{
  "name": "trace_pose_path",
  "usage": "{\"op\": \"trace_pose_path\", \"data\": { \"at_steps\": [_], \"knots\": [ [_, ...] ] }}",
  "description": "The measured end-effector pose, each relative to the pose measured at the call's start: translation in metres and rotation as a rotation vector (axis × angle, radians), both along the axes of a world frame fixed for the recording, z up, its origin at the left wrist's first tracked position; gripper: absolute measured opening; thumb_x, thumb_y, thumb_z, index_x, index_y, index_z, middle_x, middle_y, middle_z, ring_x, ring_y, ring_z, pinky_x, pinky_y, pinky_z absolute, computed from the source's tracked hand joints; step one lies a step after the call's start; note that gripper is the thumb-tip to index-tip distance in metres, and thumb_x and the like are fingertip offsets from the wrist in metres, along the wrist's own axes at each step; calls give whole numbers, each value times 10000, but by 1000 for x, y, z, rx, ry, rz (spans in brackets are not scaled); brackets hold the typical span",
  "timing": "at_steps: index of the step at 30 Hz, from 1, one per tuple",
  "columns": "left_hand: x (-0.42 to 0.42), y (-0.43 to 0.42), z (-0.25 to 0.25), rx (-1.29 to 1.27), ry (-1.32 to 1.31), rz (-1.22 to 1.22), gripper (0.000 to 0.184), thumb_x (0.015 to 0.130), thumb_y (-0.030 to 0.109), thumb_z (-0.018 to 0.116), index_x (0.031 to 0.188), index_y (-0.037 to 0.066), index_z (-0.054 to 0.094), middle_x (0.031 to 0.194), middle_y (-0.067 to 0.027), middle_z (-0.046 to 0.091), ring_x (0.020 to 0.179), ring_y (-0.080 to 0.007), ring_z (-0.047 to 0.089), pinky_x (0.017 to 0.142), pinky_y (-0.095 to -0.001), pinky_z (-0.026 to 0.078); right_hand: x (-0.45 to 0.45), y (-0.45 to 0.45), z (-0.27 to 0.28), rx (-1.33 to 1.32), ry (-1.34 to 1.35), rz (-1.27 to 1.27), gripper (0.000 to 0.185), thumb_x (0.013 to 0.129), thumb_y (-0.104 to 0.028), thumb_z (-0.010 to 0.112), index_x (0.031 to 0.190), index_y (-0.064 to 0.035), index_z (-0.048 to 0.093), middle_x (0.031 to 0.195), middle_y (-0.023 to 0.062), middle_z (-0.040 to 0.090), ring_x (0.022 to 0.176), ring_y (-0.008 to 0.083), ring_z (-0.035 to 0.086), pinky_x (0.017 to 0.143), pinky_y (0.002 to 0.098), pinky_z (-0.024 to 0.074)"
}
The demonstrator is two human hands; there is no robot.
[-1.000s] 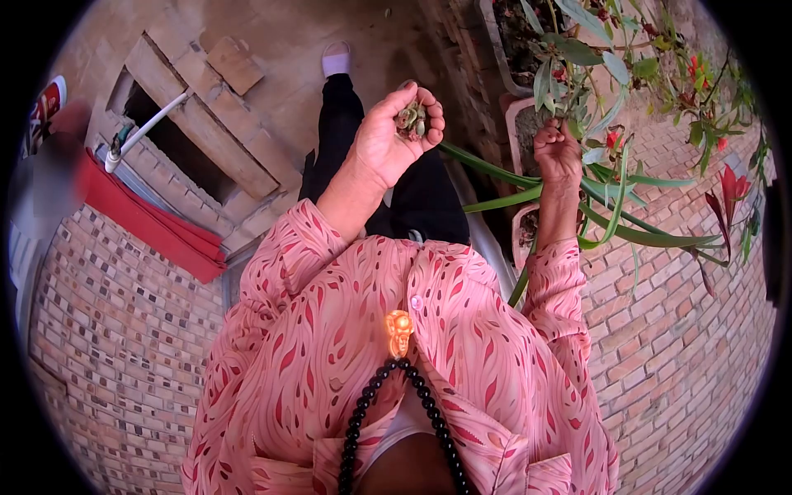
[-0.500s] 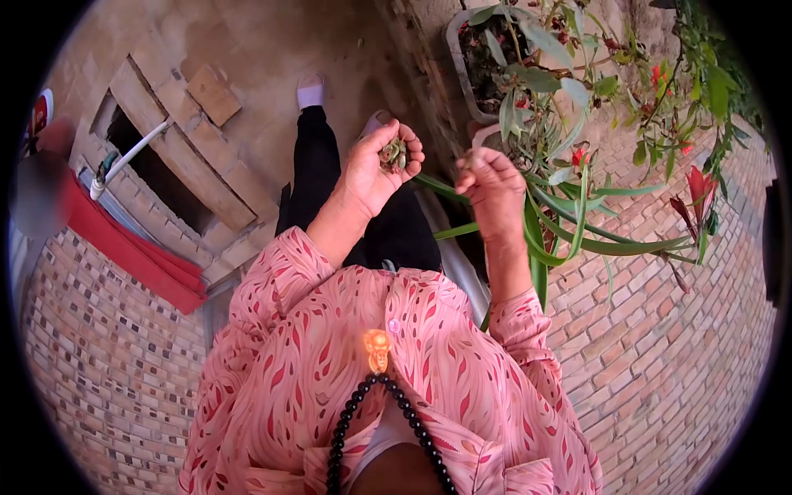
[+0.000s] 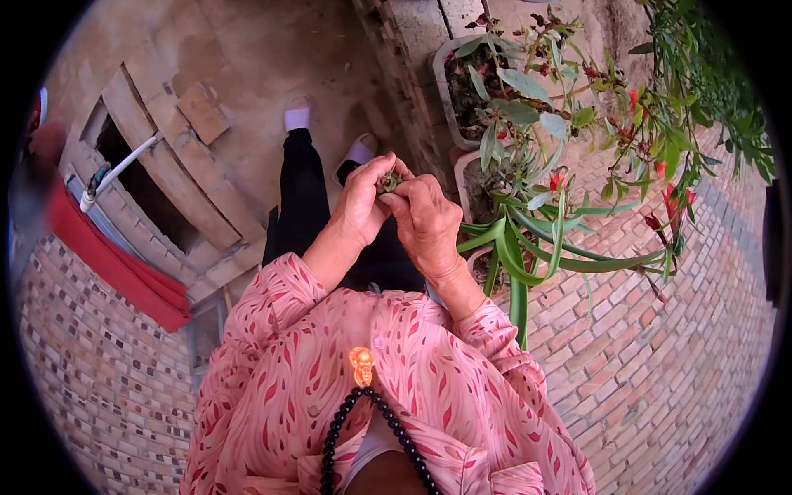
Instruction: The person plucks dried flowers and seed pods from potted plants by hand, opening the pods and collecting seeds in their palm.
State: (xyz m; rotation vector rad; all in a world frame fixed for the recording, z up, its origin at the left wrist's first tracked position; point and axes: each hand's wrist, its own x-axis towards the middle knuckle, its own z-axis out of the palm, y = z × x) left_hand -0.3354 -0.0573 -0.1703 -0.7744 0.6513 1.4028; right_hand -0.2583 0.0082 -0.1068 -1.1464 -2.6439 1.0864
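My left hand point(image 3: 360, 205) is cupped over my lap, its fingers curled around a small clump of greenish-brown plant bits point(image 3: 390, 181) that look like dried pods or flower heads. Against it rests my right hand point(image 3: 431, 221), thumb and fingers closed together at the clump. Its fingertips partly cover the bits, so I cannot see whether a piece is pinched between them. Long strap-like green leaves point(image 3: 528, 256) arch out just to the right of my right hand.
Potted plants with red flowers point(image 3: 558, 181) grow at the right, one in a pale rectangular planter point(image 3: 441, 82). On the left are a brick-framed opening point(image 3: 157, 194), a white pipe point(image 3: 124, 169) and a red cloth point(image 3: 115, 256). Brick paving point(image 3: 635, 355) lies at the lower right.
My right hand has moved left from beside the plants to meet my left hand at the plant bits. The view has shifted slightly.
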Motion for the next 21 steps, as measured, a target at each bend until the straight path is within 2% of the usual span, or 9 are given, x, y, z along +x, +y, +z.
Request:
{"op": "trace_pose_path", "data": {
  "at_steps": [4,10,13,19,21],
  "knots": [
    [-5,3,8,-57,71,-75,200,850,217,521,781,31,548,762,-32,539,733,-112,519,693,-248,427,-2,1,0,98,-91,82,129,708,-46,638,764,-67,523,691,78,530,572,251,556,482,323,443],
    [-12,3,10,-47,142,-140,214,851,224,516,751,39,554,744,-17,529,699,-99,502,662,-232,416,-8,3,1,112,-85,144,163,688,17,594,822,-51,529,723,87,539,590,260,573,489,326,456],
    [-13,7,17,-56,161,-138,242,844,261,529,704,65,557,674,24,453,624,-64,409,566,-212,364,-10,5,6,122,-76,152,197,678,38,574,852,-45,539,730,94,541,592,263,574,493,329,457],
    [-22,8,18,-18,197,-150,243,844,274,532,722,65,549,684,15,481,630,-76,447,547,-230,375,-11,11,13,56,-118,175,214,697,47,579,894,-33,553,737,98,549,606,259,575,513,314,457],
    [-27,7,16,-11,174,-146,225,846,257,526,748,56,548,730,-15,525,670,-101,494,608,-241,409,-11,12,11,-85,9,71,176,727,47,573,888,-21,555,741,101,554,619,249,575,532,297,452]
  ]
}}
